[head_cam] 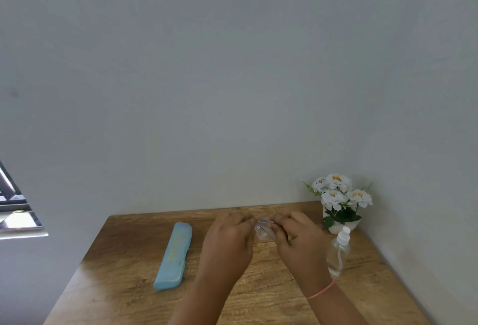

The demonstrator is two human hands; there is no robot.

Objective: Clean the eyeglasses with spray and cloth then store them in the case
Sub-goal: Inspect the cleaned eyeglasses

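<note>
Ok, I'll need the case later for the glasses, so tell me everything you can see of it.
The case is long, narrow and light blue, apparently hard plastic, with faint yellowish print along its top. It lies flat and closed on the wooden table, left of both hands, running from near the table's back edge toward the person. Nothing touches it but the table.
</note>
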